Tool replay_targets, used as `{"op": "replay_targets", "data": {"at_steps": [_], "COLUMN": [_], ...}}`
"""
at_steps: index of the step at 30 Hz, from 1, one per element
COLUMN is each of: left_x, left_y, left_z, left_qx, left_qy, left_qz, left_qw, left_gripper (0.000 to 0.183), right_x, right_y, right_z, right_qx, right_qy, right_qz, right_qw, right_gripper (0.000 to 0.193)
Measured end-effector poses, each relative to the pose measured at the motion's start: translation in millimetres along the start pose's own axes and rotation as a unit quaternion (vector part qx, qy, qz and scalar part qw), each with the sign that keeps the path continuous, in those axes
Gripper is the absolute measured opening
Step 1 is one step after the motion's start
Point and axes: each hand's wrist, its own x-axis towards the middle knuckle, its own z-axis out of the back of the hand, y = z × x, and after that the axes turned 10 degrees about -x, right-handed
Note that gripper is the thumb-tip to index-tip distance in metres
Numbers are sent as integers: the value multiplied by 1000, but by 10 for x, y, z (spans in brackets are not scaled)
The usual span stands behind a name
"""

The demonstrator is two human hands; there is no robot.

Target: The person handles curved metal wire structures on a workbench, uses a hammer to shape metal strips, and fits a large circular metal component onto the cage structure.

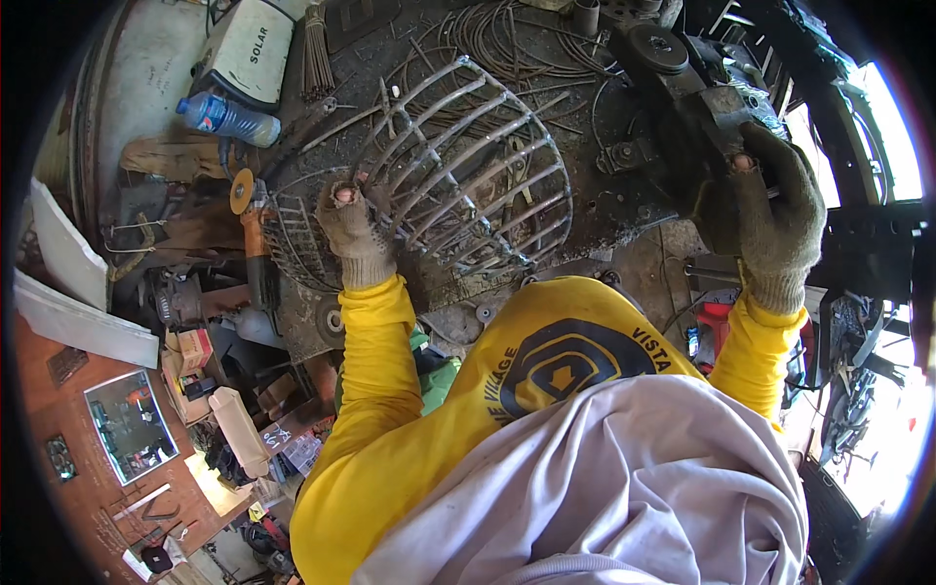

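My left hand point(357, 232), in a worn work glove with the thumb tip bare, is closed on the near-left side of a basket-shaped frame of welded metal rods point(434, 153). The frame lies tilted on the dark workbench, its curved ribs joined by crossbars. Beneath the ribs show pliers point(517, 174), partly hidden. To the right, my other gloved hand, the right hand point(783, 210), is curled at a dark object beside a heavy metal machine point(719, 109). What its fingers hold is too dark to make out.
Coiled wire point(497, 39) and a rod bundle point(317, 54) lie at the back. An angle grinder point(253, 229) sits left of my left hand, near a second rod frame point(297, 234). A water bottle point(231, 119) lies beside a white box point(249, 49). Clutter fills the lower left.
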Motion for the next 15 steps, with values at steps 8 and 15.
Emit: {"op": "replay_targets", "data": {"at_steps": [8,15], "left_x": [-79,-137], "left_y": [182,-61], "left_z": [-116,-204], "left_qx": [123,-466], "left_qy": [10,28], "left_qz": [-271,222], "left_qw": [955,856], "left_gripper": [41,57], "right_x": [4,-9], "right_y": [-2,-34], "right_z": [-9,-20], "right_qx": [8,12], "right_qy": [-3,-9], "right_qz": [8,7], "right_qw": [1000,1000], "right_gripper": [26,26]}}
